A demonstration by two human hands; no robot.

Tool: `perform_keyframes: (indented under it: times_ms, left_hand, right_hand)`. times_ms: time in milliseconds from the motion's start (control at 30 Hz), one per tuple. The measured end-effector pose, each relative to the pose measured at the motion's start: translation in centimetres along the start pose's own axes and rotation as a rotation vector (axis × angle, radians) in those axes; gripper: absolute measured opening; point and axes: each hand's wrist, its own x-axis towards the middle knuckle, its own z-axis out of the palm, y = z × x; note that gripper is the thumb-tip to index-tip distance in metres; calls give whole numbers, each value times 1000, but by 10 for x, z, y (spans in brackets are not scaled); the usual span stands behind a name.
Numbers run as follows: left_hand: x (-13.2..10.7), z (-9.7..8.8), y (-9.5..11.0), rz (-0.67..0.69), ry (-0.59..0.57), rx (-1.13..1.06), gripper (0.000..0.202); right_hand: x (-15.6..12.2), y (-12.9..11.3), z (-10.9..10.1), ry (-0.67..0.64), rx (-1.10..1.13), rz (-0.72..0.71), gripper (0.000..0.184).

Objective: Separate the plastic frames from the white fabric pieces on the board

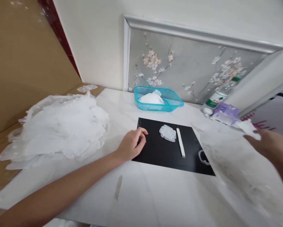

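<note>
My left hand (pixel 131 144) rests on the left edge of a black mat (pixel 170 151), fingers curled loosely with nothing in them. On the mat lie a small folded clear plastic glove (pixel 168 132) and a white stick (pixel 180 142). My right hand (pixel 269 143) hovers at the right edge over a heap of clear plastic gloves (pixel 236 164); it is blurred and a bit of white plastic shows at its fingers.
A large pile of clear plastic gloves (pixel 58 129) lies at the left on the white marble table (pixel 155 195). A turquoise basket (pixel 158 98) with folded gloves stands behind the mat. A plastic bottle (pixel 218 97) and a purple packet (pixel 226 112) lie at the right.
</note>
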Motion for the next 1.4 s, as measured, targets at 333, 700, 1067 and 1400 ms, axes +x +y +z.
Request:
perform_keyframes:
  times_ms: [333,700,1067,1400]
  left_hand:
    - [-2,-6,-3,-57,-9,23,11]
    - [-1,-3,-5,-76,10,59,12]
    - [1,-133,-39,-544,157,791,59]
    - [-23,-270,-13,-912,136,893,41]
  right_hand:
    - [-112,-214,10,-498,51,-862,30]
    - [-60,-259,40,-429,27,-701,52]
    - [-156,-156,40,-265,173,-284,69]
    - [-134,-121,50,-199,311,-386,47]
